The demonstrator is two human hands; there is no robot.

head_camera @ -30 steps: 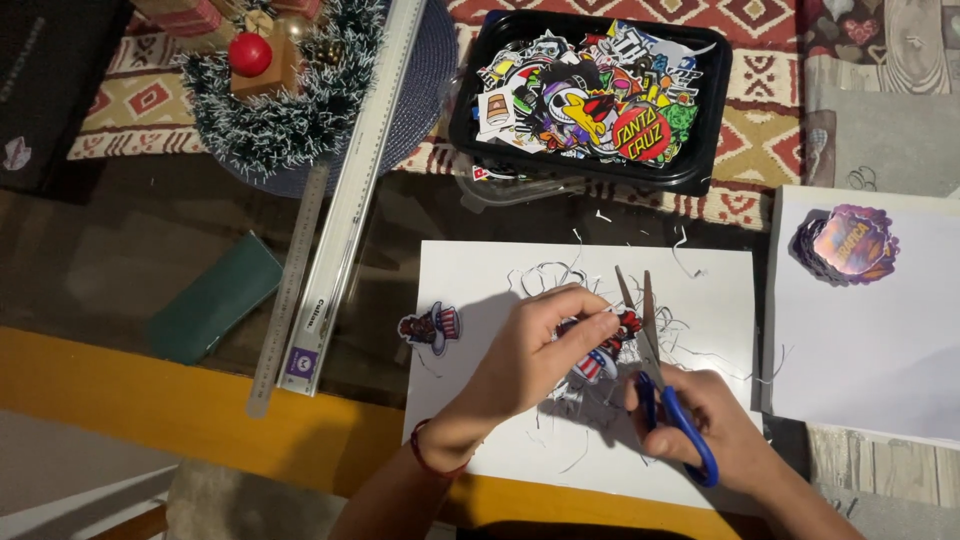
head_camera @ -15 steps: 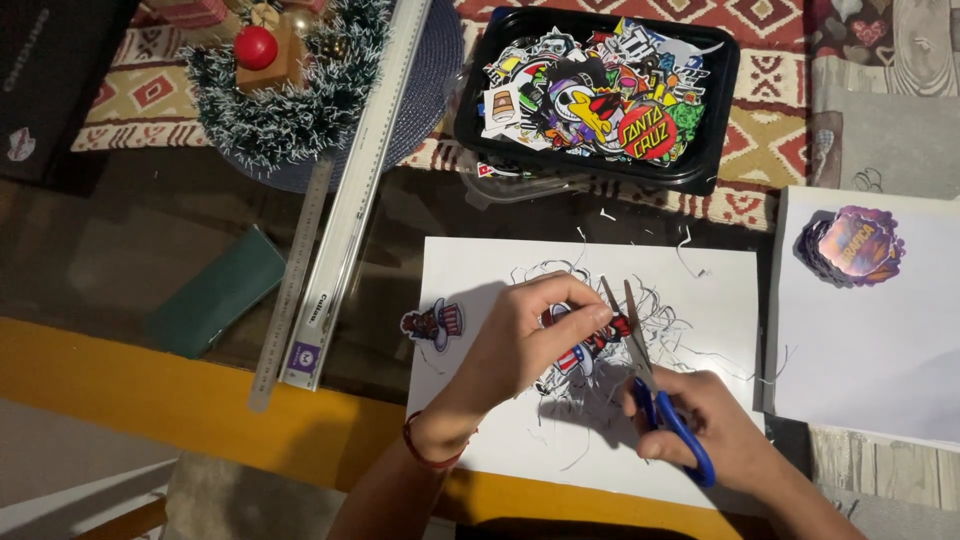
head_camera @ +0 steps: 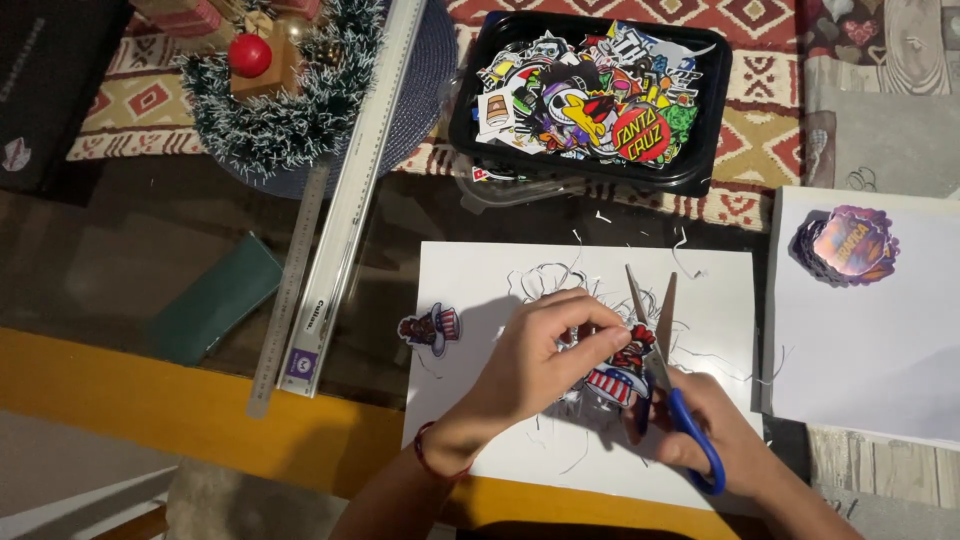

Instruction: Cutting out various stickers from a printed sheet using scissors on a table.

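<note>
Gripping a small red, white and blue sticker cutout (head_camera: pixel 618 372) between thumb and fingertips, the left hand (head_camera: pixel 545 360) is closed on it over the white paper sheet (head_camera: pixel 480 290). Right hand (head_camera: pixel 725 440) is closed through the blue handles of a pair of scissors (head_camera: pixel 665 375); blades stand slightly parted, tips pointing away from the person, just right of the cutout and touching its edge. Thin white paper trimmings (head_camera: pixel 560 280) lie scattered on the sheet around both hands.

Left edge of sheet: a second cut-out sticker (head_camera: pixel 430 329), hat-shaped, striped red and white, half on the paper, well apart from the hands.

Right of sheet: another white sheet (head_camera: pixel 870 360) bearing a small stack of purple-edged stickers (head_camera: pixel 848 245).

Beyond the sheet: a black tray (head_camera: pixel 700 170) heaped with multicoloured stickers, resting on a patterned cloth (head_camera: pixel 770 120).

Left of the tray: a long metal ruler (head_camera: pixel 355 190) and a thinner steel ruler (head_camera: pixel 290 290) lying side by side on the dark tabletop; a dark green flat block (head_camera: pixel 215 298) near them. Far left corner: a frosted green wreath (head_camera: pixel 290 120) with a red ball (head_camera: pixel 250 55).
</note>
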